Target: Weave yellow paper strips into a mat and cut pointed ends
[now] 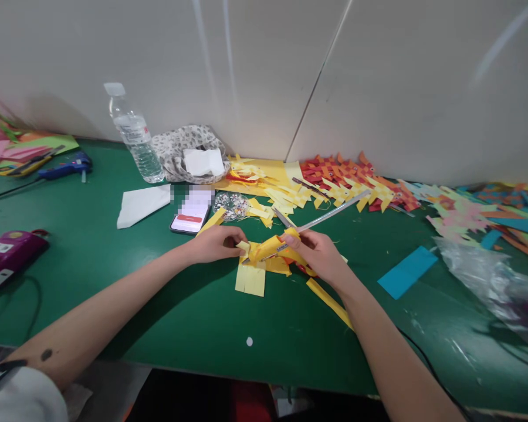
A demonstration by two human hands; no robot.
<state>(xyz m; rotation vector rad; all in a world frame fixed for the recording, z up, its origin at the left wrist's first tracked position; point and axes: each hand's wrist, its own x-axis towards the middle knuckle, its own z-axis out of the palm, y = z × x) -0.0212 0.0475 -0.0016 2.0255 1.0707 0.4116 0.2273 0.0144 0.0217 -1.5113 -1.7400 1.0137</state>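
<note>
My left hand (pixel 217 242) is closed, pinching the left edge of a woven yellow paper piece (pixel 264 258) on the green table (pixel 114 275). My right hand (pixel 319 253) is closed round a yellow-handled tool (pixel 275 245), which looks like scissors, held against the same paper. A loose yellow paper strip (pixel 330 302) lies under my right wrist. A grey metal rod or blade (pixel 330 214) lies just beyond my hands.
A phone (pixel 192 212), a dish of googly eyes (pixel 231 205), a water bottle (pixel 134 135), a spotted cloth pouch (pixel 185 149) and white paper (pixel 141 204) sit behind. Woven paper pieces (pixel 347 179) line the wall. A blue card (pixel 407 271), plastic bag (pixel 488 281), glue gun (pixel 64 168) and purple device (pixel 9 255) flank me.
</note>
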